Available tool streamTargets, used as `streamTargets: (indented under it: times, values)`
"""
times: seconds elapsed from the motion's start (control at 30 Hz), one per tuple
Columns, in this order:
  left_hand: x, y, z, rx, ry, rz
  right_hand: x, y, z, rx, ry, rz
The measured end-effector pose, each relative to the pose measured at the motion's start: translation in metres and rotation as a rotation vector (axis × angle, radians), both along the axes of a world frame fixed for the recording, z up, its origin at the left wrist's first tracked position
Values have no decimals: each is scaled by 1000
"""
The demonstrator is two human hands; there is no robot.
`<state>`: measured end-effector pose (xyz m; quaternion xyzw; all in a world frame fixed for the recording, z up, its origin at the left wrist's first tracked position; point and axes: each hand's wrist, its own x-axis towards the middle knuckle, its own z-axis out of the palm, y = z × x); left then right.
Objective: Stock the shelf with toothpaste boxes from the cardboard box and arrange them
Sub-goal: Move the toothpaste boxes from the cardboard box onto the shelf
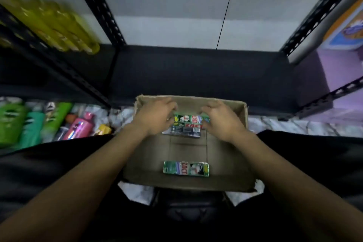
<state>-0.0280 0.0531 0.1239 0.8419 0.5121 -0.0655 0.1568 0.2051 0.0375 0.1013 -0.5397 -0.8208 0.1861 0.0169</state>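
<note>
Facing black shelf (196,72), its dark board beyond open cardboard box (186,183) set on the floor. Inside, at the far wall, small stack of toothpaste boxes (189,122) clamped end to end: left hand (155,118) curled on its left end, right hand (222,122) curled on its right; lone toothpaste box (186,168) flat by the near wall, untouched. Judged mid-pickup; next calls for lifting the stack level, squeezing evenly so none slips, then setting it onto the shelf board.

zact, on near toothpaste box (186,168)
</note>
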Motion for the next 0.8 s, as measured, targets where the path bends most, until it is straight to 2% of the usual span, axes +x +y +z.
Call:
streamTargets:
  times: [0.23, 0.37, 0.53, 0.6, 0.7, 0.8]
  values:
    - [4, -34, -133, -413, 114, 42, 16, -14, -81, -368, -93, 17]
    - [9, -56, -186, -655, 150, 80, 29, -10, -107, -446, -113, -6]
    - [0, -73, -212, -888, 106, 208, 33, -1, -135, -481, -106, -42]
    - [-5, -80, -214, -923, 78, 229, 33, 5, -148, -495, -119, -59]
    - [-8, -88, -213, -871, 18, 248, 32, 15, -167, -468, -155, -54]
    - [-10, -91, -209, -834, -9, 271, 23, 20, -179, -434, -120, -156]
